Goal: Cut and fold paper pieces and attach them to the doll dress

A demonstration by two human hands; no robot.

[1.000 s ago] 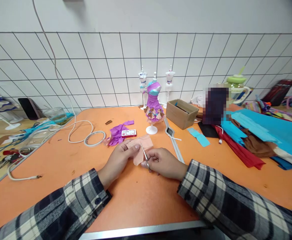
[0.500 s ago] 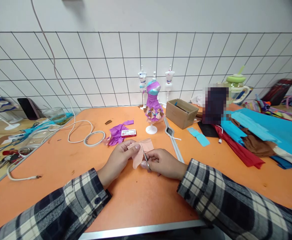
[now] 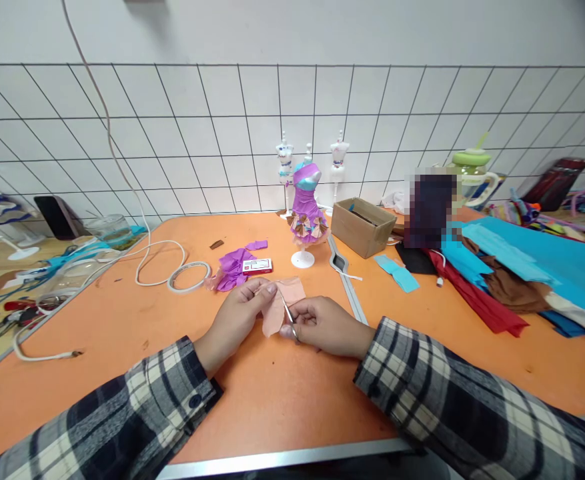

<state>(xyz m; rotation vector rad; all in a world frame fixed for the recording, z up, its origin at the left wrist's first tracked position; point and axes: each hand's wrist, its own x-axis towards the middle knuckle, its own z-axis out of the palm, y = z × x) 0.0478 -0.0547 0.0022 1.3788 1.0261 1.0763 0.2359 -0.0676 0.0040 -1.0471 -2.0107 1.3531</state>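
Over the orange table (image 3: 292, 400), my left hand (image 3: 239, 317) pinches a piece of peach crepe paper (image 3: 273, 316) between thumb and fingers. My right hand (image 3: 322, 325) is closed on small scissors (image 3: 289, 315), whose blades lie against the paper and point up and left. Part of the handles is hidden by my fingers. Beyond my hands stands a small white mannequin (image 3: 306, 200) in a purple paper dress with a ruffled peach and brown hem. Crumpled purple paper (image 3: 234, 268) and a red and white small box (image 3: 257, 267) lie just past my left hand.
A roll of tape (image 3: 189, 266) and white cable lie left. At the back are two more mannequins (image 3: 339, 160) and a cardboard box (image 3: 363, 230). Blue paper pieces (image 3: 397, 273), a grey strap-like strip (image 3: 351, 293) and folded coloured paper (image 3: 487, 293) lie right.
The scissor blades and the peach paper have shifted slightly to the left, and the paper's hanging flap has changed shape. Both hands keep their grips.
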